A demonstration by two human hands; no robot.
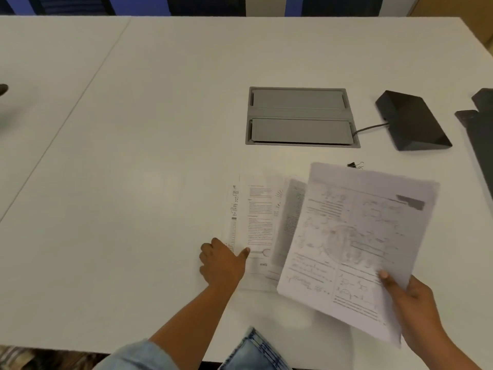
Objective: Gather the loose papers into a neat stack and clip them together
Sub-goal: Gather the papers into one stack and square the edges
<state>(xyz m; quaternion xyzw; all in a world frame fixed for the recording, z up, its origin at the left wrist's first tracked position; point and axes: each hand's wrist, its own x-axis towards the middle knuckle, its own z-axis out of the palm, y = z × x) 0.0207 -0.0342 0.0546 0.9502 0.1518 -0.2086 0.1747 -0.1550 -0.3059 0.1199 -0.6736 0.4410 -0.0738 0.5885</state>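
Here the right hand (pixel 410 297) pinches a printed sheet (pixel 354 244) lifted at four o'clock, likely to lay it on the fanned papers (pixel 260 225) that the left hand (pixel 222 263) pins flat, fingers spread. The binder clip (pixel 354 165) waits at one o'clock on the white table (pixel 133 156), near a grey cable hatch (pixel 300 117).

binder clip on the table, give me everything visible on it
The binder clip is small, with a black body and thin wire handles that look like metal. It lies on the white table, just beyond the far edge of the sheet held up by the right hand, which partly hides it. Neither hand touches it. Whether it touches any paper cannot be told.
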